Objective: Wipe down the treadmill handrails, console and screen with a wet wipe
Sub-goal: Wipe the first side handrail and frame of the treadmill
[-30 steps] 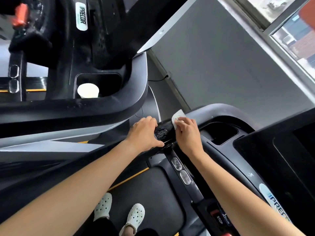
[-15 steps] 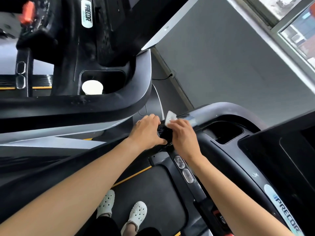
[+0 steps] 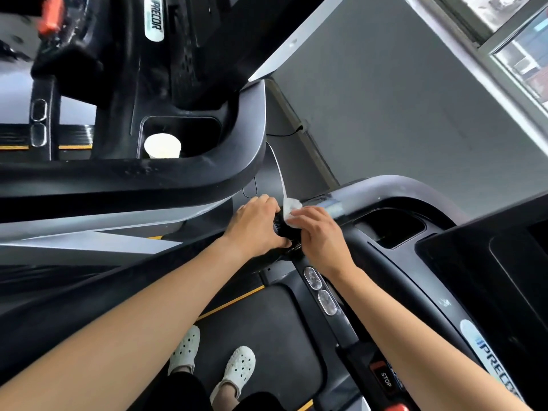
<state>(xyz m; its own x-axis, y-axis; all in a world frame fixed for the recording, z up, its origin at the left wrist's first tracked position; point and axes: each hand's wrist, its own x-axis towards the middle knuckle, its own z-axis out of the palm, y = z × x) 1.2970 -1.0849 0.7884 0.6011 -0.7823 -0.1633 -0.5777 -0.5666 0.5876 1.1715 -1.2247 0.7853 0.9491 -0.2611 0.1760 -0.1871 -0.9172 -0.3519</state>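
Observation:
My right hand [image 3: 318, 235] holds a crumpled white wet wipe [image 3: 291, 208] against the black handrail [image 3: 394, 191] of the treadmill, where the rail bends toward the console. My left hand [image 3: 256, 223] grips the same rail just left of it, fingers curled over the top. A wet, shiny patch shows on the rail right of the wipe. The dark console screen [image 3: 504, 262] fills the right side. The crossbar with two oval sensors [image 3: 320, 290] runs down to a STOP button [image 3: 385, 378].
A second treadmill stands to the left, with a white paper cup [image 3: 162, 146] in its cup holder. A grey wall and a window [image 3: 522, 46] lie ahead. My feet in white clogs [image 3: 213, 360] stand on the black belt.
My right hand slid the wipe left along the rail toward my left hand, leaving a wet streak on the rail. The camera shifted a little.

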